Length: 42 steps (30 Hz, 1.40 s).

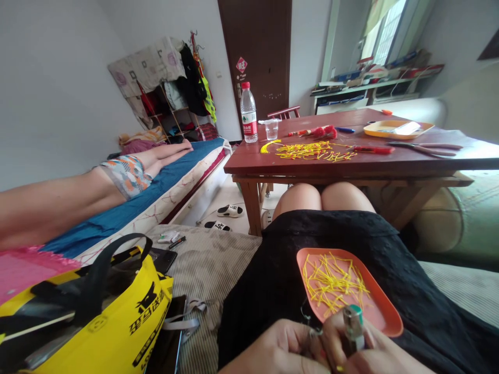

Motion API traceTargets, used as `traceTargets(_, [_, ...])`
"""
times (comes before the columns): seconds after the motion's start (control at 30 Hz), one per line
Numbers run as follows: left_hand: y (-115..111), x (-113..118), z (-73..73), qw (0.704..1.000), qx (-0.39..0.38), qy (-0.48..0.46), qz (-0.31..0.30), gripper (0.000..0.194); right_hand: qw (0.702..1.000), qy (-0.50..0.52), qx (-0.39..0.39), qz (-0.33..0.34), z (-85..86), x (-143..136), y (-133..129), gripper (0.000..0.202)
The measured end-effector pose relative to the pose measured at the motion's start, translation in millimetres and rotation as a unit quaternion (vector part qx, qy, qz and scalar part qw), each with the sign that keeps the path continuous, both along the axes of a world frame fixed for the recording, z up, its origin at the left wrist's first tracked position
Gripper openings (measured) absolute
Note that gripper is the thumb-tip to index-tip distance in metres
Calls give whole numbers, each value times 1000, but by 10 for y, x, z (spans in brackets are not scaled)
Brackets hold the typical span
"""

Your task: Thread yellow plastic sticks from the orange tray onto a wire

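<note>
At the bottom of the view, my right hand (370,354) is closed around a lighter (354,324) with a metal top and a bit of green. Close beside it, my left hand (278,349) has its fingers pinched together; what they hold is too small and blurred to make out. A speck of yellow shows below the lighter. Just beyond both hands, an orange tray (384,311) rests on my lap over black cloth. Short yellow cords (333,280) lie loose in it.
Ahead stands a red-brown table (249,162) with a pile of yellow cords (304,150), a water bottle (248,114), a cup (272,130), pliers (424,148) and a yellow tray (374,132). To the left are a yellow bag (117,322) and a person (78,200) lying on a bed.
</note>
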<state>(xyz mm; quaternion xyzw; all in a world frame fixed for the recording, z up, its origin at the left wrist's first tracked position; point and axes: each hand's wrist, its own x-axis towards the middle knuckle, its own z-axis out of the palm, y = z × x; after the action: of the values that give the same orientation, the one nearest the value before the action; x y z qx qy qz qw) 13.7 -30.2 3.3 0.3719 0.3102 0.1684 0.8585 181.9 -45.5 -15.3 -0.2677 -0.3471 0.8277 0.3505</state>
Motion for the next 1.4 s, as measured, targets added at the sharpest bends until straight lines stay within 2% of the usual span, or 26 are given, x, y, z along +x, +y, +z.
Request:
traceTargets(0.07, [54,-20,-30,999,7,-22,32,28,999,37,-9,-18,-31,12,39,24])
traceTargets(0.17, [137,-47,-49,995,44,-41,75,35,999,22,-28,-35,-74,10,93,36])
traceTargets(0.27, [170,-29,29,982,159,17,105,43,998,25,-27,-46,-88,-27,134,41])
traceTargets(0.43, [138,99,179,914,328,152,184,36,999,18,-7,-45,-79,-81,160,42])
traceTargets(0.53, [129,137,151,878,397,189,188,36,999,28,-15,-44,-82,-83,159,40])
traceTargets(0.6, [128,136,109,865,429,193,176,36,998,23,-23,-48,-78,-81,156,38])
traceTargets(0.73, [124,125,77,861,432,191,189,37,997,33,-41,-48,-48,-83,149,36])
traceTargets(1.0, [152,79,149,869,372,194,262,35,997,12,-41,-69,-5,-93,145,37])
traceTargets(1.1, [161,53,150,880,345,203,256,35,996,8,-44,-80,9,-101,138,38])
traceTargets(1.23, [155,48,165,905,330,169,211,34,993,-16,-42,-108,40,-118,115,42])
traceTargets(1.3, [152,60,174,893,365,178,194,35,992,-36,-44,-112,53,-127,102,44])
traceTargets(1.4, [157,81,163,851,438,238,164,33,991,-64,-35,-114,61,-137,92,44])
